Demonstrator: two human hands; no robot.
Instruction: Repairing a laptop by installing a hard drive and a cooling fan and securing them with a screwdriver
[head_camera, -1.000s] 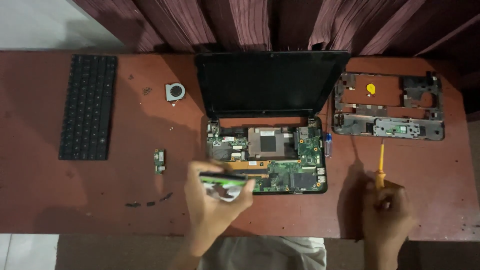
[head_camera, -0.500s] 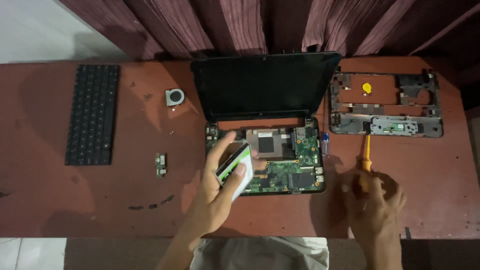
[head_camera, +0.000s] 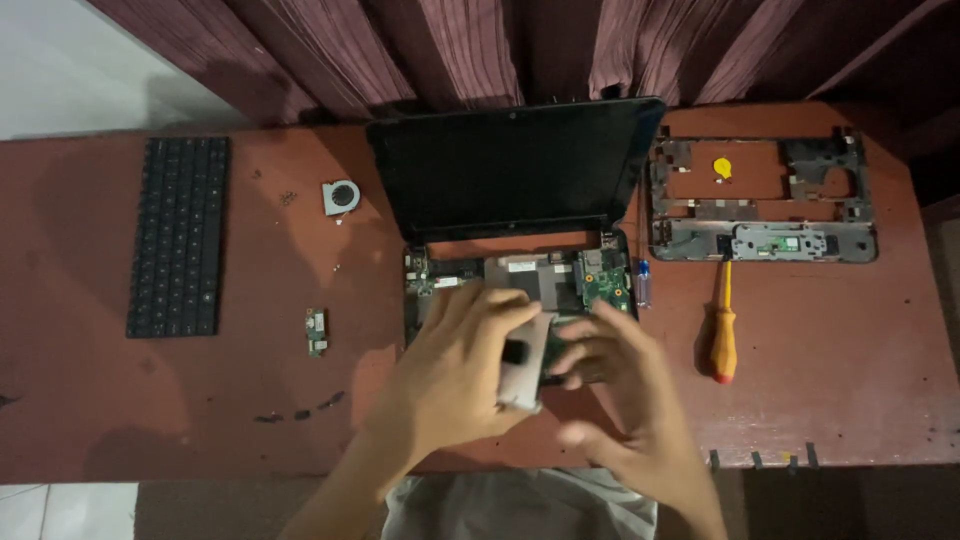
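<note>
left hand (head_camera: 455, 375): grasping the drive (head_camera: 525, 365), a flat grey slab, now tilted on edge over the laptop base (head_camera: 520, 285)
right hand (head_camera: 615, 385): let go of the screwdriver (head_camera: 723, 335) since a second ago; fingers now on the drive, grip unclear
screwdriver: on the bench (head_camera: 850, 340), 3 o'clock of the base
change: both hands on the drive

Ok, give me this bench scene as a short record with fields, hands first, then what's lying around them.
left hand: grips a flat silver drive over the opened laptop
right hand: fingers touch the drive's right edge
screwdriver: orange handle, lying on the table, right of the laptop
keyboard: detached, far left
fan: loose, left of the screen
laptop casing frame: upper right
small circuit board: left of the laptop base
</note>
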